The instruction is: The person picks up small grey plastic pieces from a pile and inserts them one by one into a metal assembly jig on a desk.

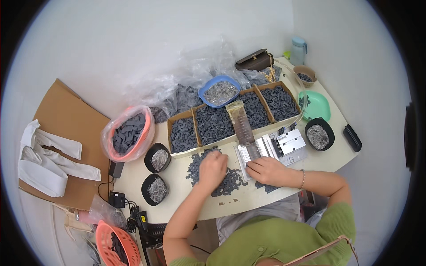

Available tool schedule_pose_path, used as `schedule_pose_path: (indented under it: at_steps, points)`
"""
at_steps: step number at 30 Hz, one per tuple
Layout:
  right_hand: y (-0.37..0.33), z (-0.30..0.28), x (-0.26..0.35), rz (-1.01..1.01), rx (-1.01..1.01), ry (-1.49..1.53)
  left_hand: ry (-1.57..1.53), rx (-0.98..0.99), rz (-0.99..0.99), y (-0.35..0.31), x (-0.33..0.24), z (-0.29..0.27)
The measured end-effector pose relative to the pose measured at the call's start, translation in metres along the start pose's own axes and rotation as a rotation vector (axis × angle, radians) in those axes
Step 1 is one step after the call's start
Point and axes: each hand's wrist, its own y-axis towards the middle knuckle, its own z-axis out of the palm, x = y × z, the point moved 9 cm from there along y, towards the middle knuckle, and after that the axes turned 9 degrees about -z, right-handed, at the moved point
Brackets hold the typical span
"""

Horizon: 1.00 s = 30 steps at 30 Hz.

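While cardboard trays (pixel 213 124) of dark pieces line the bench's (pixel 177 195) far side, the left hand (pixel 213 168) rests curled on the loose pile (pixel 224 179) (grip unclear); the right hand (pixel 265 170), fingers bent, touches the metal jig (pixel 250 153).

Both bare forearms enter from the lower edge and converge forward: left hand (pixel 213 169) palm-down with fingers curled loosely, wrist straight; right hand (pixel 266 170) palm-down just beside it, fingers bent and pointing left, elbow bent sharply under a green short sleeve, beaded bracelet at the wrist.
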Motion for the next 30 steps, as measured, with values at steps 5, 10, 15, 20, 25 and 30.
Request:
schedule_pose_path:
  at_steps: [5,10,15,20,25,30]
  points:
    - [-0.002,0.001,-0.010,0.046,0.037,0.093,0.005,0.094,0.002,0.015,0.016,0.017]
    - [0.027,0.014,-0.023,0.134,0.059,0.197,-0.067,0.152,-0.030,0.018,0.013,0.026]
    - [0.052,0.053,-0.020,0.100,0.236,0.099,-0.310,-0.024,-0.154,0.022,0.029,0.007]
    - [0.036,0.039,-0.060,0.318,0.145,0.432,-0.475,0.136,-0.286,0.007,0.027,0.009]
    - [0.004,0.018,-0.042,0.135,0.117,0.181,-0.573,0.184,-0.256,0.008,0.006,0.027]
    - [-0.001,-0.007,-0.004,-0.026,0.009,0.000,-0.582,0.173,-0.208,0.013,-0.007,0.040]
